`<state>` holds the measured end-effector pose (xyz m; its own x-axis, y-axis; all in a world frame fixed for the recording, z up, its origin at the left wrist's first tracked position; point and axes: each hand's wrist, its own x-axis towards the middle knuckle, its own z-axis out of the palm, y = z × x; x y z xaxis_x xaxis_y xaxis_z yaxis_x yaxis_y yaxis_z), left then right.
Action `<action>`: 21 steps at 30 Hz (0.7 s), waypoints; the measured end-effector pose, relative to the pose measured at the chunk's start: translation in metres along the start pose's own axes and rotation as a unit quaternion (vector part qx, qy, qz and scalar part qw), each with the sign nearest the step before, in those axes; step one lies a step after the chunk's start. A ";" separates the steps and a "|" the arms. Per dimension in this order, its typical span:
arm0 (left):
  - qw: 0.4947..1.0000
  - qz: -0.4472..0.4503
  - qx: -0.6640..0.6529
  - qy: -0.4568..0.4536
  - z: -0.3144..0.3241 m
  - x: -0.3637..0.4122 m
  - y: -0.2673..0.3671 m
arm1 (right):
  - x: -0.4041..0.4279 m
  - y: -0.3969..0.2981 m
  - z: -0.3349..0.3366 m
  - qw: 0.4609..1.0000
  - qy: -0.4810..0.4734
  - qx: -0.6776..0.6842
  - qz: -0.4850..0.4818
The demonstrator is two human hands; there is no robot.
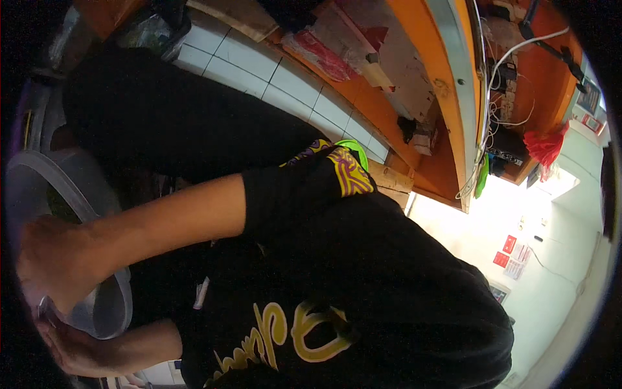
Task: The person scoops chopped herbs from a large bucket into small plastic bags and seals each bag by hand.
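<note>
A translucent plastic tub [127,296] with a thick rim stands at the left edge of the view, tilted by the lens. Something dark green [62,206] shows inside it. My right hand [56,260] is over the tub's mouth with its fingers curled; what it grips, if anything, is hidden. Below it in the picture, my left hand [73,345] is close to the tub's rim. A small shiny thing [44,306] shows between the two hands; whether it is held, and by which hand, is unclear. Blur and the dark picture rim hide the fingertips.
Beside my dark-clothed leg [194,112] is a white tiled floor [248,63]. An orange wooden counter [452,97] has red plastic packaging [323,56] on its lower shelf. Loose cables [491,114] and a red plastic bag [546,146] are farther right. A clear container [150,34] stands at the upper left.
</note>
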<state>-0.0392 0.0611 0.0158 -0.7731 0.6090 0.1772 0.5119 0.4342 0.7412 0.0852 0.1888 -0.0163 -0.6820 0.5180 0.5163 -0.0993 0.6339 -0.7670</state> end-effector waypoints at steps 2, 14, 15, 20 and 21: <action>1.000 -0.007 0.017 -0.007 -0.010 0.004 -0.013 | 0.002 -0.002 0.002 0.998 -0.042 0.011 0.037; 0.997 -0.044 0.047 -0.033 -0.022 0.004 -0.038 | -0.004 0.016 0.040 0.993 -0.077 -0.085 -0.031; 0.997 -0.046 0.050 -0.036 -0.025 0.003 -0.040 | -0.004 0.014 0.040 0.994 -0.068 -0.083 -0.031; 0.995 -0.058 0.051 -0.057 -0.028 0.003 -0.050 | -0.008 0.012 0.028 0.999 -0.041 0.008 -0.010; 0.995 -0.061 0.052 -0.059 -0.034 0.003 -0.058 | -0.006 0.010 0.028 0.995 -0.055 0.074 0.030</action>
<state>-0.0841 0.0150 -0.0046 -0.7858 0.6184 0.0075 0.4570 0.5724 0.6808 0.0679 0.1763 -0.0374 -0.7647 0.4811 0.4287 -0.1559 0.5074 -0.8475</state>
